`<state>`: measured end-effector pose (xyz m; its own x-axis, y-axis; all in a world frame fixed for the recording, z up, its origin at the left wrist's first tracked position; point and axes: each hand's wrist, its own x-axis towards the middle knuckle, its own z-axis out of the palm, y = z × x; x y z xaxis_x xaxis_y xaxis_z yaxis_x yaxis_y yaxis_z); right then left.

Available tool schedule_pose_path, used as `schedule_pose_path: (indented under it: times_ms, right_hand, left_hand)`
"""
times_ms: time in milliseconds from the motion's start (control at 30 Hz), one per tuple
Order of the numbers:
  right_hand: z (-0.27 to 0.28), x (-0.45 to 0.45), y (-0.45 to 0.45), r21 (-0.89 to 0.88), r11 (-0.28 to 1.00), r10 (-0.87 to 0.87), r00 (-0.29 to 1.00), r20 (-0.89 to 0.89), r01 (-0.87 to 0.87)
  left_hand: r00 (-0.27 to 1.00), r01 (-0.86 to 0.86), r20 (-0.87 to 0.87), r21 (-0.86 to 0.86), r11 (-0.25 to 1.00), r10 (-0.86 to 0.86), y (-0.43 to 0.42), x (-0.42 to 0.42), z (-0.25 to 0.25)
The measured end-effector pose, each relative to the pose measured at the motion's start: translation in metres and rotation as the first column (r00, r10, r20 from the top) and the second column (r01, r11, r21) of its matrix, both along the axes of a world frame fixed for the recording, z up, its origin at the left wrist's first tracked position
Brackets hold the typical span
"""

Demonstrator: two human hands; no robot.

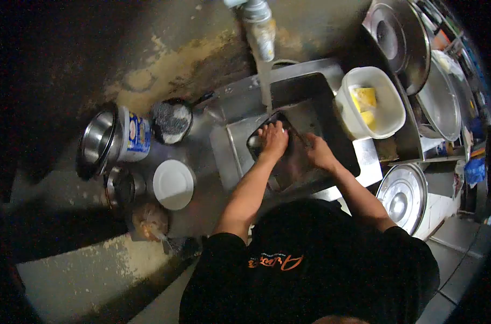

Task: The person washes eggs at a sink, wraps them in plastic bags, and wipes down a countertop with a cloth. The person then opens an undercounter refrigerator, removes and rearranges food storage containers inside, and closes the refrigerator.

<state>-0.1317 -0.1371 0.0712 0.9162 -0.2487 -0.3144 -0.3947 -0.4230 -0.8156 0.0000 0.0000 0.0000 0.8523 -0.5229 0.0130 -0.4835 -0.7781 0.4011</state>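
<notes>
Black pan, seemingly, sits beneath the left hand.

Shows a white plate near a blue-labelled bucket, with a metal bowl just beside. At right, includes a round metal lid and large basin.

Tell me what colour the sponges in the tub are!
The sponges are yellow, best seen in the head view.
</notes>
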Motion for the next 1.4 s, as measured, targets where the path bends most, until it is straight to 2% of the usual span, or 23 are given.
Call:
schedule_pose_path:
  times_ms: [67, 167, 200, 233, 300, 367, 400, 500, 567, 633, 667, 700, 767, 800, 867, 967, 1000, 1100, 1133, 1233, 1267, 1300, 1400]
  right_hand:
    - [-0.007, -0.005, 0.003, -0.040, 0.996, -0.081, 0.997, 0.002, 0.081]
    - [-0.020, -0.002, 0.001, -0.183, 0.978, -0.067, 0.986, 0.155, 0.095]
    - [-0.018, -0.003, -0.008, -0.193, 0.976, -0.071, 0.985, 0.160, 0.101]
    - [-0.015, -0.002, -0.011, -0.186, 0.977, -0.075, 0.983, 0.166, 0.106]
    - [-0.006, 0.003, -0.015, -0.119, 0.987, -0.091, 0.988, 0.123, 0.106]
    - [0.006, 0.006, -0.020, 0.004, 0.994, -0.106, 0.994, 0.023, 0.106]
    - [-0.002, 0.007, -0.023, -0.013, 0.997, -0.081, 0.992, 0.096, 0.082]
    - [-0.023, 0.007, -0.027, -0.016, 0.998, -0.052, 0.974, 0.219, 0.056]
    - [-0.019, 0.006, -0.026, 0.064, 0.994, -0.101, 0.982, 0.163, 0.091]
    - [0.000, 0.008, -0.029, 0.164, 0.980, -0.123, 0.991, 0.057, 0.112]
    - [0.005, 0.008, -0.028, 0.218, 0.968, -0.124, 0.992, -0.009, 0.123]
    - [-0.004, 0.005, -0.027, 0.179, 0.976, -0.132, 0.991, 0.029, 0.124]
    - [-0.025, 0.006, -0.027, 0.095, 0.987, -0.143, 0.982, 0.123, 0.132]
    - [-0.019, 0.003, -0.023, 0.084, 0.984, -0.162, 0.984, 0.079, 0.155]
    - [0.005, 0.003, -0.015, 0.053, 0.978, -0.202, 0.979, -0.002, 0.202]
    - [0.002, -0.003, -0.005, -0.128, 0.982, -0.109, 0.966, 0.235, 0.142]
    - [0.008, -0.004, -0.002, -0.143, 0.977, -0.122, 0.968, 0.220, 0.156]
    - [0.030, -0.002, -0.001, -0.189, 0.967, -0.127, 0.968, 0.215, 0.169]
    - [0.031, 0.000, -0.004, -0.203, 0.966, -0.109, 0.967, 0.232, 0.158]
    - [0.071, 0.012, 0.006, -0.312, 0.949, 0.003, 0.993, 0.118, 0.035]
    - [0.085, 0.017, 0.016, -0.353, 0.935, 0.047, 0.998, 0.046, -0.028]
    - [0.089, 0.019, 0.024, -0.443, 0.894, 0.100, 0.993, 0.063, -0.062]
    - [0.102, 0.026, 0.042, -0.691, 0.699, 0.274, 0.962, 0.021, -0.184]
  left_hand:
    - [0.999, -0.040, 0.026, -0.168, 0.985, 0.045, -0.014, 0.020, -0.027]
    - [0.921, -0.219, -0.386, -0.416, 0.883, 0.047, -0.017, 0.045, -0.033]
    - [0.749, -0.414, -0.662, -0.508, 0.755, -0.034, -0.025, 0.040, -0.005]
    - [0.667, -0.479, -0.735, -0.547, 0.686, -0.121, -0.022, 0.043, 0.002]
    - [0.577, -0.583, -0.745, -0.663, 0.470, -0.336, -0.017, 0.049, -0.004]
    - [0.496, -0.746, -0.775, -0.611, 0.264, -0.392, -0.016, 0.059, -0.013]
    - [0.458, -0.813, -0.781, -0.561, 0.154, -0.425, -0.016, 0.064, -0.015]
    - [0.439, -0.861, -0.845, -0.492, 0.126, -0.304, -0.013, 0.069, -0.005]
    - [0.584, -0.734, -0.796, -0.601, 0.317, -0.158, -0.008, 0.070, -0.006]
    - [0.854, -0.442, -0.479, -0.463, 0.768, 0.203, -0.007, 0.059, 0.033]
    - [0.934, -0.289, -0.326, -0.451, 0.844, 0.146, -0.004, 0.064, -0.015]
    - [0.959, -0.165, -0.280, -0.392, 0.905, 0.054, 0.001, 0.046, 0.016]
    - [0.994, 0.075, 0.099, -0.259, 0.963, -0.050, 0.008, 0.009, 0.025]
    - [0.989, 0.036, 0.148, -0.192, 0.981, -0.007, 0.008, -0.006, 0.031]
    - [0.964, -0.049, 0.259, -0.069, 0.996, 0.065, 0.002, -0.023, 0.041]
    - [0.979, -0.194, 0.060, -0.031, 0.981, 0.195, -0.009, -0.024, 0.029]
    - [0.964, -0.251, -0.109, -0.063, 0.966, 0.243, -0.012, -0.019, 0.034]
    - [0.995, -0.053, 0.048, -0.451, 0.891, 0.084, -0.006, -0.011, 0.012]
    - [0.999, -0.016, 0.025, -0.525, 0.851, 0.034, -0.009, -0.009, 0.009]
    - [0.965, -0.249, -0.066, -0.551, 0.797, 0.255, -0.036, -0.007, -0.025]
    - [0.938, -0.341, -0.226, -0.485, 0.805, 0.261, -0.037, -0.007, -0.024]
    - [0.927, -0.373, -0.198, -0.526, 0.764, 0.317, -0.044, -0.007, -0.041]
    - [0.860, -0.503, -0.450, -0.674, 0.541, 0.239, -0.062, -0.029, -0.046]
